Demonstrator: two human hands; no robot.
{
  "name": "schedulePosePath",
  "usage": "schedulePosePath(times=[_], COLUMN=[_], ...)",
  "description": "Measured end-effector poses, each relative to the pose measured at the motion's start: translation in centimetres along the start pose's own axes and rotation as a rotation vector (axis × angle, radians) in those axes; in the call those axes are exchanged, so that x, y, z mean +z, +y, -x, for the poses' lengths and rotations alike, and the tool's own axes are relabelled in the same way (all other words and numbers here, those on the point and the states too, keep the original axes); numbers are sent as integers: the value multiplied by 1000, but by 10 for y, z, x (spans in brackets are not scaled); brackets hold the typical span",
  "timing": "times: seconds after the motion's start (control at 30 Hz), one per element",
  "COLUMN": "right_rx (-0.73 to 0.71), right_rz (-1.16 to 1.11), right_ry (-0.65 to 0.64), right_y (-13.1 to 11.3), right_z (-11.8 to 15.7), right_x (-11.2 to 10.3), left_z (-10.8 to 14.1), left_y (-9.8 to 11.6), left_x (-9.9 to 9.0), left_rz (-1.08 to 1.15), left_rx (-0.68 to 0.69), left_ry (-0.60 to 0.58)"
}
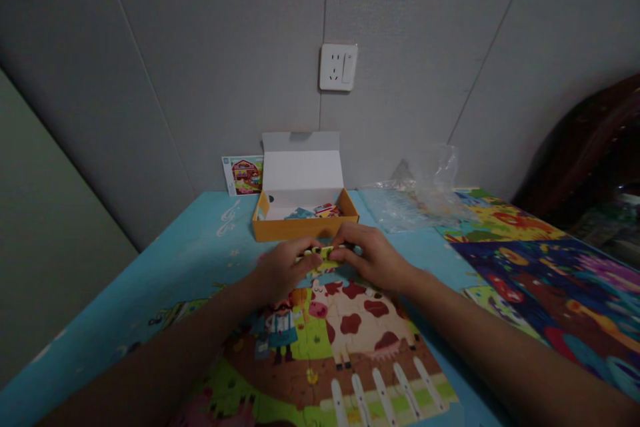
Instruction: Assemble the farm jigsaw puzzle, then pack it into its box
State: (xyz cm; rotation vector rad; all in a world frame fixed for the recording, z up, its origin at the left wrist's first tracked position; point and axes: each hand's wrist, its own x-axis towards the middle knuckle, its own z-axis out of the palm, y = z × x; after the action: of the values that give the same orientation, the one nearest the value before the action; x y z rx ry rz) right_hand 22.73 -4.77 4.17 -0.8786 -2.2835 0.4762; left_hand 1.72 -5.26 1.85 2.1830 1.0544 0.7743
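Observation:
My left hand (284,268) and my right hand (371,255) meet above the far edge of a partly joined jigsaw puzzle. Fingers and thumbs of both are closed on a yellow-green puzzle piece (325,253), partly covered by the fingertips; whether it is one piece or several joined together I cannot tell. Beneath my arms lies the puzzle (320,367), with a brown-spotted cow, a figure in blue and a white fence. My left forearm hides some of its left side. Just beyond the hands stands an open orange box (285,231) with loose puzzle pieces (326,211) inside.
Left of the box, a picture card (245,175) leans against the wall. Crumpled clear plastic bags (415,197) lie to the right. Other colourful pictures (540,280) cover the table's right side. A blue patterned cloth (200,247) lies underneath. A socket (339,67) is on the wall.

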Motion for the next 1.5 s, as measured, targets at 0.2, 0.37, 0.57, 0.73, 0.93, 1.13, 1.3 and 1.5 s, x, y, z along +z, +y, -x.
schedulePosePath(times=[0.2, 0.37, 0.57, 0.73, 0.93, 1.13, 1.3, 1.5], right_rx=[75, 321, 266, 237, 223, 153, 231, 221], right_rz=[132, 335, 19, -250, -13, 280, 219, -105], right_ry=[-92, -455, -430, -87, -90, -441, -505, -515], right_y=[-2, 11, 7, 2, 0, -10, -15, -12], right_z=[2, 9, 6, 1, 2, 10, 11, 8], right_x=[-19, -38, -34, -16, -9, -13, -11, -13], left_z=[1, 2, 2, 2, 2, 0, 1, 1], left_y=[3, 4, 2, 5, 5, -6, -19, -14], left_x=[0, -1, 0, -2, -3, -5, 3, 1], left_rz=[-107, -110, -71, -35, -155, -271, -347, -331], left_rx=[-10, -15, -83, -43, 53, 73, 44, 44], left_ry=[48, 66, 125, 21, 155, 235, 174, 197])
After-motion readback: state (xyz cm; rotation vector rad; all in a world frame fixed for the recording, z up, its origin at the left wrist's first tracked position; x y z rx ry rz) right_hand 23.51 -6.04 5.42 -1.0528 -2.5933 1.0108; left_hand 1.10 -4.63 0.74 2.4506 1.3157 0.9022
